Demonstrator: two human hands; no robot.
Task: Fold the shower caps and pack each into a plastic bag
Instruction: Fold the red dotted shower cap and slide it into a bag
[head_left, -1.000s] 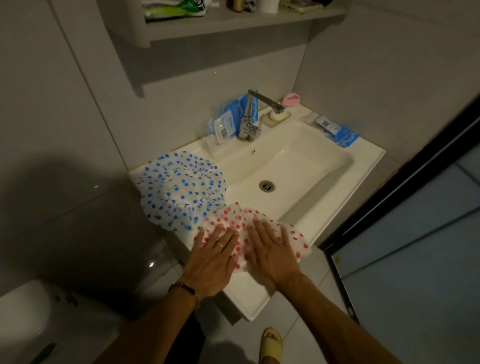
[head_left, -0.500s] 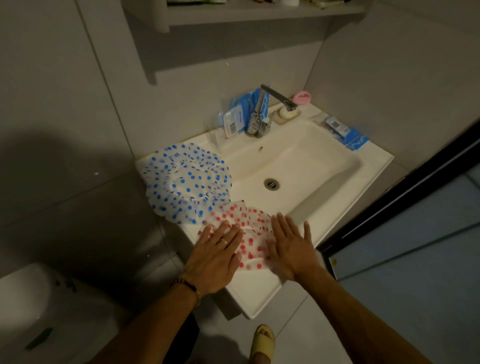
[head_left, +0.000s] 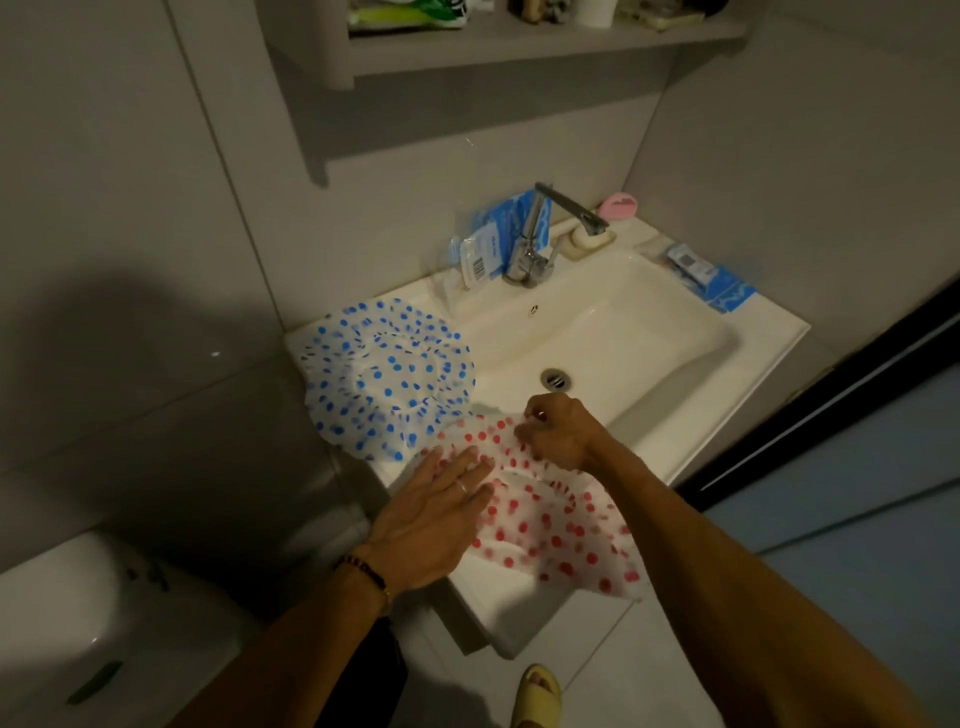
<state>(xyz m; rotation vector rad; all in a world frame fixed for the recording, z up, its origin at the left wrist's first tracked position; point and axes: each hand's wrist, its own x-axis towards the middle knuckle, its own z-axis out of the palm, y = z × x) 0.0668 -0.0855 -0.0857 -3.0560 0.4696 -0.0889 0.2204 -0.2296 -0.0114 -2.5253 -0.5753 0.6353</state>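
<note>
Left hand (head_left: 434, 525) lies flat, palm down, fingers spread, pressing the near-left part of the red-dotted shower cap (head_left: 550, 525); ring on one finger, bead bracelet at the wrist. Released, not gripping. Right hand (head_left: 558, 434) is curled, fingertips pinching the far edge of the same cap and lifting a bit of the thin film; the pinch is partly blurred, so how much film it has is hard to say.

The cap is clear, crinkly plastic w/ red dots and a gathered, ruffled rim. It's spread over the front corner of the sink (head_left: 675, 415), on the white glossy rim, w/ its near edge hanging past the front.

Just left of it, edges overlapping, sits a blue-dotted shower cap (head_left: 387, 374): same soft film, round, puffed, frilly rim, resting on the sink's left rim against the grey tiled wall.

The basin is rectangular, smooth ceramic, w/ a round metal drain (head_left: 555, 378). A chrome tap (head_left: 540, 239) w/ an angular spout stands at the back. Behind it leans a clear plastic bag w/ blue card and barcode label (head_left: 485, 254). A second blue packet (head_left: 711, 280) lies flat on the right rim. A pink item (head_left: 618, 205) sits at the back corner.
</note>
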